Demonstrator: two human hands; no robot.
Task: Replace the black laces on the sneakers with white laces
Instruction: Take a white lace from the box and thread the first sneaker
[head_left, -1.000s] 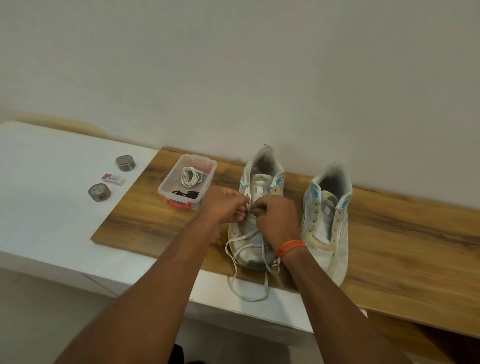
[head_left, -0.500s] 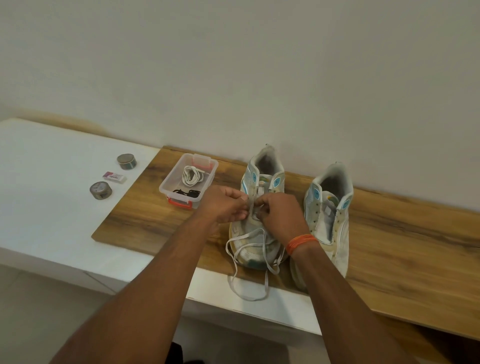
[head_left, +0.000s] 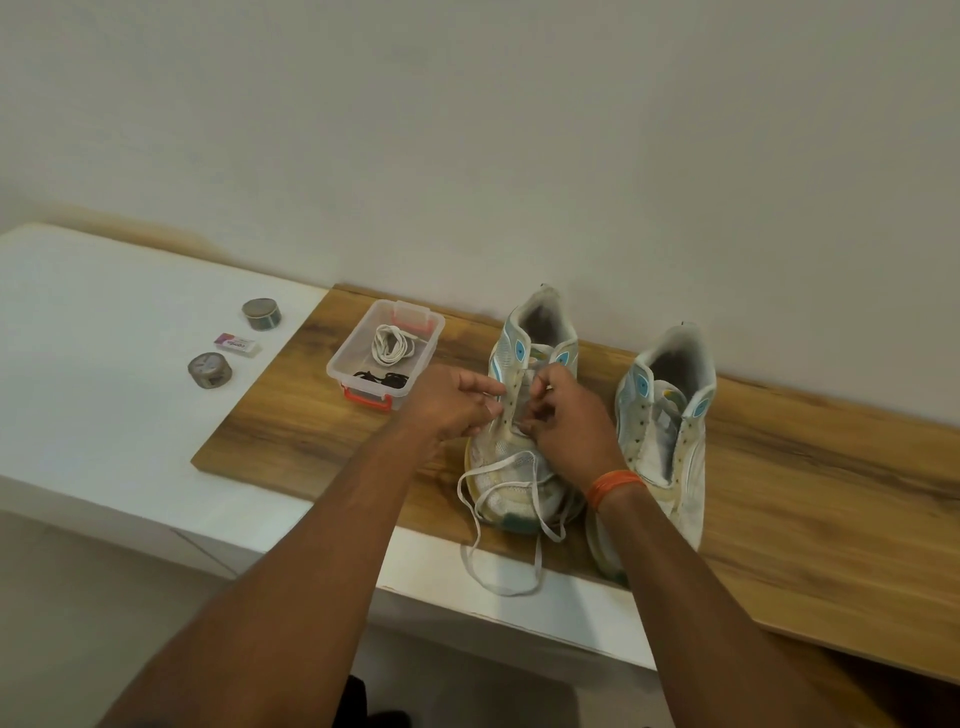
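At the centre of the frame, the left hand (head_left: 452, 402) and the right hand (head_left: 569, 421) meet over the left-hand sneaker (head_left: 524, 415) on the wooden table (head_left: 805, 493). Each hand's grip pinches the white lace (head_left: 498, 467) at the eyelets; its loose ends trail over the toe and the table edge. The second sneaker (head_left: 670, 431) stands unlaced just to the right. To the left, a clear plastic box (head_left: 387, 353) holds a coiled white lace (head_left: 390, 343) and black laces (head_left: 382, 378).
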